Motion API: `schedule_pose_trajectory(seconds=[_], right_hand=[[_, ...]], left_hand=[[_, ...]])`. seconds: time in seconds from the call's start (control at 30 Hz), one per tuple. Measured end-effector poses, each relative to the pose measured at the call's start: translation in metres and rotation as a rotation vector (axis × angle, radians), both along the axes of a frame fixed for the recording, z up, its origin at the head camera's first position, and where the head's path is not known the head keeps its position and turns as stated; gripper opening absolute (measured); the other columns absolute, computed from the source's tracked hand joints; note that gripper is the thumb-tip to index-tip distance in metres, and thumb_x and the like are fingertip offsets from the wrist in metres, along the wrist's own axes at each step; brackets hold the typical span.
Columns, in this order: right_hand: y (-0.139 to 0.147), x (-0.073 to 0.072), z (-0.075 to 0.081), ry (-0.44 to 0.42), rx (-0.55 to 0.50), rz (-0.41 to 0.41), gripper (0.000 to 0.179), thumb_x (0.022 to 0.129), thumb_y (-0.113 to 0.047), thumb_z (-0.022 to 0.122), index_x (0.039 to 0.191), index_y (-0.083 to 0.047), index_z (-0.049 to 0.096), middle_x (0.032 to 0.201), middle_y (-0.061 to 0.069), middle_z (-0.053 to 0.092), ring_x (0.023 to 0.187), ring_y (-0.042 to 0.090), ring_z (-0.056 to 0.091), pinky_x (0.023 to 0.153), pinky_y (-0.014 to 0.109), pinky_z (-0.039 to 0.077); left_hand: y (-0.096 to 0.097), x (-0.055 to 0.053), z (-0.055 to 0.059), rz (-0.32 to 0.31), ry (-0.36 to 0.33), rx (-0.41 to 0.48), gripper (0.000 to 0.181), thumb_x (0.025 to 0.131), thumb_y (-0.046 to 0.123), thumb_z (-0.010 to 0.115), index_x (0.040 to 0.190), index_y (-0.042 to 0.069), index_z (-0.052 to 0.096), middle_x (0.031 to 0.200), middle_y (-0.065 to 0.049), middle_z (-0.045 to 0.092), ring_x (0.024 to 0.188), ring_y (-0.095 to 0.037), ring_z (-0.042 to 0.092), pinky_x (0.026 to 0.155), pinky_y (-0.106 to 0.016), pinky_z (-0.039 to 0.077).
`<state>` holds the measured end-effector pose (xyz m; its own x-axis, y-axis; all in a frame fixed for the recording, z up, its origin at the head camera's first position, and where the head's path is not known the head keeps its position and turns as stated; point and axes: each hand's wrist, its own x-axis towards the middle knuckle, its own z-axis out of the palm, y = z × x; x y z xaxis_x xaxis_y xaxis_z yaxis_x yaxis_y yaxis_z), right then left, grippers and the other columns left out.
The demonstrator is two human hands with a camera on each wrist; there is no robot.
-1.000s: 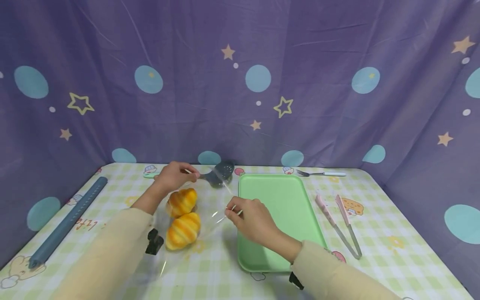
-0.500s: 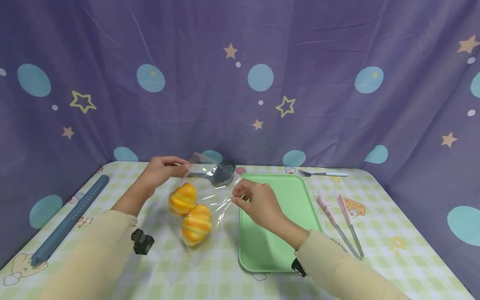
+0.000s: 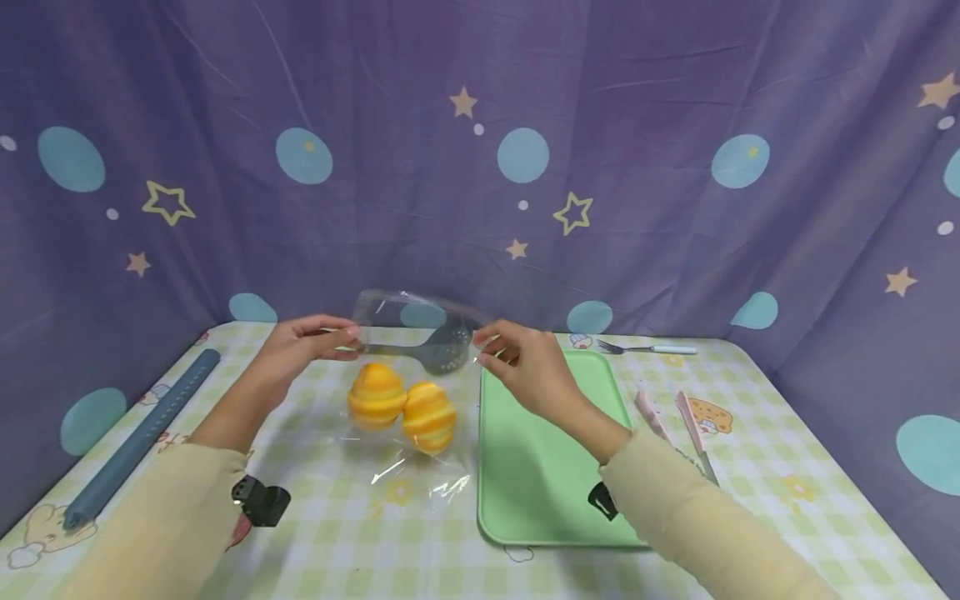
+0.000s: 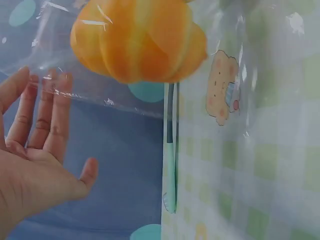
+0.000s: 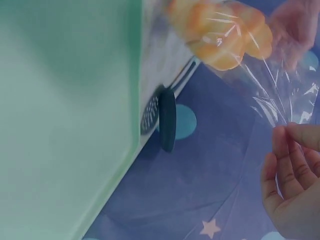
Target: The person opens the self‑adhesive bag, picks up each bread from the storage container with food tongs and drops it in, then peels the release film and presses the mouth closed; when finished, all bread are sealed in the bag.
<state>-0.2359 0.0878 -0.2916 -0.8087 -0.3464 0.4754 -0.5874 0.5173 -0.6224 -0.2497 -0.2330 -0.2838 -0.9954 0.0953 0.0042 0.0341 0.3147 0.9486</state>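
Note:
Both hands hold up a clear plastic bag [image 3: 420,479] by its upper edge. Two orange-yellow croissants [image 3: 377,397] lie side by side inside it, above the checked cloth. My left hand [image 3: 296,354] pinches the bag's left corner, its other fingers spread out in the left wrist view. At the opposite corner my right hand [image 3: 528,371] grips the film between thumb and index finger; the right wrist view shows the plastic [image 5: 280,100] gathered into creases there. Behind the film lies a dark slotted skimmer [image 3: 447,354], its handle passing behind the left fingertips.
A light green tray [image 3: 555,475] sits under and beside the right forearm. Pink-tipped tongs [image 3: 693,425] lie right of it, partly hidden by the sleeve. A fork [image 3: 648,349] lies at the back edge. A long blue-grey bar [image 3: 142,437] lies on the left.
The bag has been lifted and spread wider; the croissants have swung right into a side-by-side position. My left hand has moved left, and my right hand has moved up and slightly right.

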Motion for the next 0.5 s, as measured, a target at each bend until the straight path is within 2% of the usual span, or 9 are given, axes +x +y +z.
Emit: schedule_pose_trajectory(seconds=[0.1,0.23,0.37,0.43,0.5], right_hand=[[0.003,-0.004,0.004,0.001,-0.006,0.002,0.021,0.091,-0.004,0.076,0.111,-0.010,0.074,0.095,0.005,0.077,0.072,0.016,0.071,0.066,0.028,0.058],[0.008,-0.007,0.007,-0.008,-0.025,0.018,0.024,0.092,-0.009,0.076,0.116,-0.012,0.074,0.093,0.005,0.076,0.070,0.013,0.069,0.065,0.029,0.058],[0.011,-0.011,0.008,-0.022,-0.046,0.040,0.029,0.093,-0.015,0.076,0.122,-0.014,0.073,0.090,0.004,0.076,0.068,0.011,0.068,0.063,0.030,0.057],[0.012,-0.012,0.009,-0.034,-0.065,0.050,0.034,0.093,-0.012,0.076,0.127,-0.015,0.072,0.090,0.004,0.075,0.069,0.012,0.068,0.061,0.031,0.056],[0.014,-0.013,0.010,-0.053,-0.089,0.063,0.039,0.093,-0.010,0.076,0.130,-0.017,0.071,0.091,0.004,0.075,0.069,0.012,0.068,0.059,0.031,0.055]], left_hand=[[-0.003,0.002,-0.004,-0.017,0.034,0.048,0.031,0.099,0.031,0.070,0.120,0.009,0.069,0.097,0.011,0.073,0.089,-0.011,0.073,0.116,-0.061,0.028],[-0.007,0.003,-0.008,-0.025,0.063,0.073,0.028,0.099,0.031,0.069,0.119,0.011,0.070,0.097,0.012,0.072,0.090,-0.011,0.073,0.116,-0.062,0.028],[-0.011,0.003,-0.013,-0.036,0.088,0.093,0.014,0.101,0.029,0.067,0.111,0.019,0.071,0.099,0.014,0.071,0.091,-0.010,0.071,0.115,-0.063,0.027],[-0.014,0.002,-0.015,-0.045,0.104,0.111,0.007,0.102,0.026,0.066,0.105,0.025,0.071,0.099,0.014,0.070,0.091,-0.009,0.071,0.114,-0.053,0.035],[-0.016,0.002,-0.016,-0.063,0.121,0.165,0.011,0.103,0.020,0.063,0.102,0.025,0.072,0.099,0.012,0.070,0.089,-0.010,0.070,0.107,-0.039,0.044]])
